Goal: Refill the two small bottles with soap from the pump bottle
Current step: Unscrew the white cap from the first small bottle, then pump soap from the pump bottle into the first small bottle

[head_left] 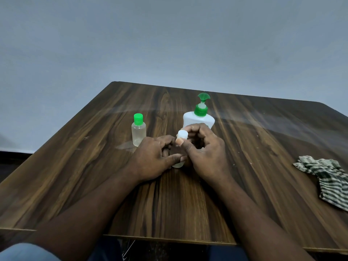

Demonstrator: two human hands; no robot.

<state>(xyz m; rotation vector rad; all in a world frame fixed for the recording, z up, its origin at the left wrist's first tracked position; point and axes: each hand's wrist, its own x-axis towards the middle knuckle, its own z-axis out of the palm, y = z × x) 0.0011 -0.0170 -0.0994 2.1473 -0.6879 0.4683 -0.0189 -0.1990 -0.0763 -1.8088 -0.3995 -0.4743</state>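
The small bottle point(178, 164) is upright in the middle of the desk point(90, 166). The left hand point(150, 161) has its grip round the body. The right hand point(206, 153) pinches the white cap point(182, 135) in its grip. Just behind stand the other small bottle point(138, 132) and the pump bottle point(197, 119). A striped cloth point(327, 178) lies far right

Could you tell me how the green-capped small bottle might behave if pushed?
The green-capped bottle looks clear and mostly empty, so probably light. Upright, tall and narrow, it would likely tip rather than slide; its round body might then roll.
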